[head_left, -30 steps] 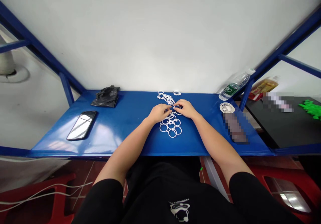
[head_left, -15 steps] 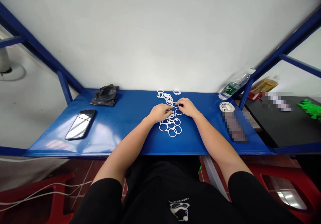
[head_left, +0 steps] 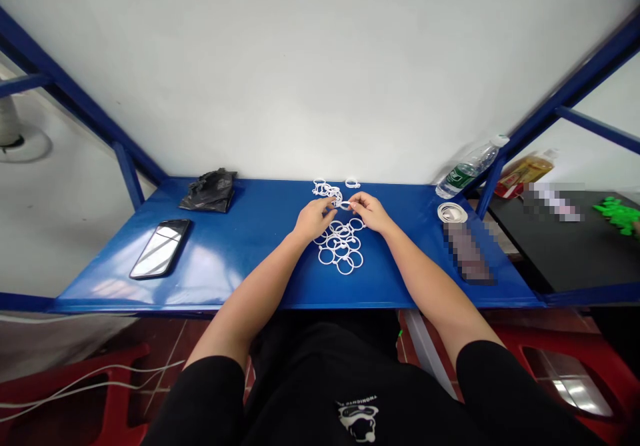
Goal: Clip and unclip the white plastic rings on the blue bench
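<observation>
White plastic rings with small knobs lie on the blue table in a near group (head_left: 343,247) and a heaped far group (head_left: 327,191). My right hand (head_left: 371,213) pinches one white ring (head_left: 345,205) between thumb and fingertips, at the near side of the heap. Beside that ring is my left hand (head_left: 314,219), its thumb and index finger apart; the fingertips are close to the heap, and whether they touch a ring is hard to see. One single ring (head_left: 353,184) lies by the wall.
A phone (head_left: 160,249) and a crumpled black bag (head_left: 210,191) lie on the left of the blue table (head_left: 260,279). To the right are a water bottle (head_left: 470,169), a white coil (head_left: 453,213) and a blurred-out object. Green pieces (head_left: 619,215) lie on a black table.
Both hands have moved slightly away from me towards the far heap. My right hand has lifted a ring at the heap, and more of the near group shows beneath my left hand.
</observation>
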The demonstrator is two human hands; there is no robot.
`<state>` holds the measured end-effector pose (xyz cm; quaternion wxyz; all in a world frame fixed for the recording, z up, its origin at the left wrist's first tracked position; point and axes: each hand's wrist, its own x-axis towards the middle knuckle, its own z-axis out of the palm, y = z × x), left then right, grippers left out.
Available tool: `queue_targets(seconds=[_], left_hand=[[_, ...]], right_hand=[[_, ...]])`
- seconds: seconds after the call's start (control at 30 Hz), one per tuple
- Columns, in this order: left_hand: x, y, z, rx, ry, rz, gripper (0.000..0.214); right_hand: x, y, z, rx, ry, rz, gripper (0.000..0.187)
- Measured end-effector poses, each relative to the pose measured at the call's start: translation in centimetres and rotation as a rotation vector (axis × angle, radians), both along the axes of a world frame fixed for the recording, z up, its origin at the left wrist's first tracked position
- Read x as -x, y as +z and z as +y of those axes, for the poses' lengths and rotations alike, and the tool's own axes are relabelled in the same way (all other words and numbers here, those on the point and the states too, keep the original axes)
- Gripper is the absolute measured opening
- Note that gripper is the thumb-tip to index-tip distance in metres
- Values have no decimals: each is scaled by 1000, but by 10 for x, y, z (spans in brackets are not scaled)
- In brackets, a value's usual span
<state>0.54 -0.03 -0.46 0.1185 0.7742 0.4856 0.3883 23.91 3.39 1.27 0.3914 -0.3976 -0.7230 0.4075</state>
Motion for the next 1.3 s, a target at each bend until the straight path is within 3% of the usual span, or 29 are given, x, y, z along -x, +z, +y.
queue_targets(seconds=[0.1, 0.23, 0.43, 0.53, 0.63, 0.73, 0.87, 1.1, 1.3], left_hand=[[0, -2, 1, -87, -37, 6, 34], [-2, -1, 0, -221, -108, 23, 21], [-3, 1, -1, -240, -110, 61, 17], [-2, 3, -1, -216, -45, 75, 17], [-2, 5, -2, -194, 9, 81, 16], [-2, 5, -2, -182, 23, 86, 15], [-2, 4, -2, -202, 12, 97, 14], [-2, 2, -1, -255, -42, 86, 18], [-2, 2, -2, -251, -58, 84, 19]], right_hand=[[5, 0, 0, 83, 39, 126, 34], [7, -3, 3, 95, -12, 201, 41], [6, -4, 3, 83, -36, 168, 39], [7, -1, -1, -29, -78, 59, 34], [9, 4, -6, -268, -120, -58, 28], [12, 7, -11, -410, -80, -150, 27], [16, 7, -14, -479, -57, -253, 21], [18, 10, -17, -548, -64, -248, 15], [15, 19, -18, -580, -5, -316, 18]])
